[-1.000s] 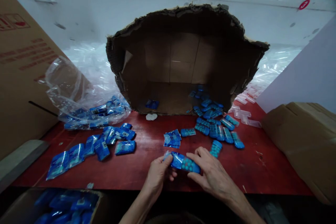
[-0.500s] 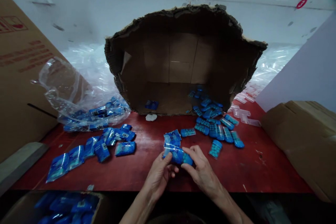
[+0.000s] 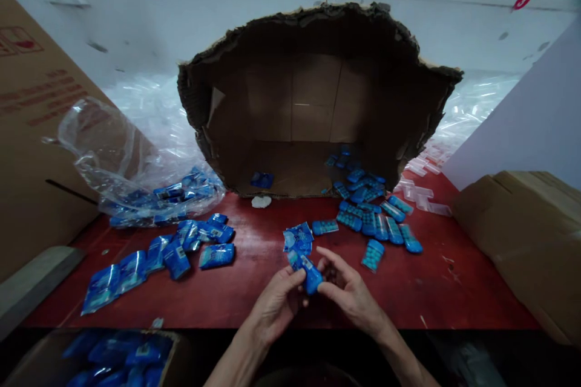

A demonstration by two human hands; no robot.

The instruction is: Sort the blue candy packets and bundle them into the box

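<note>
Above the front part of the red table, my left hand (image 3: 282, 297) grips a blue packet (image 3: 309, 273) between thumb and fingers. My right hand (image 3: 347, 290) touches the packet's lower right end with its thumb, and its index finger is raised and apart. The packet slants down to the right. Just behind it lie flat blue printed sleeves (image 3: 298, 237). Blue containers with round pieces inside (image 3: 373, 255) lie to the right and reach back into the torn carton. Several wrapped blue packets (image 3: 177, 259) are spread on the left.
A large torn carton (image 3: 313, 172) opens toward me at the back. Clear plastic bag (image 3: 109, 163) with blue packets stands left. Brown boxes (image 3: 521, 254) flank the red table (image 3: 254, 308). A box of blue packets (image 3: 167, 363) sits below the front left edge.
The blue packet has turned from nearly level to slanting down to the right, showing a barcode side. My right hand's fingers have shifted on its right end.
</note>
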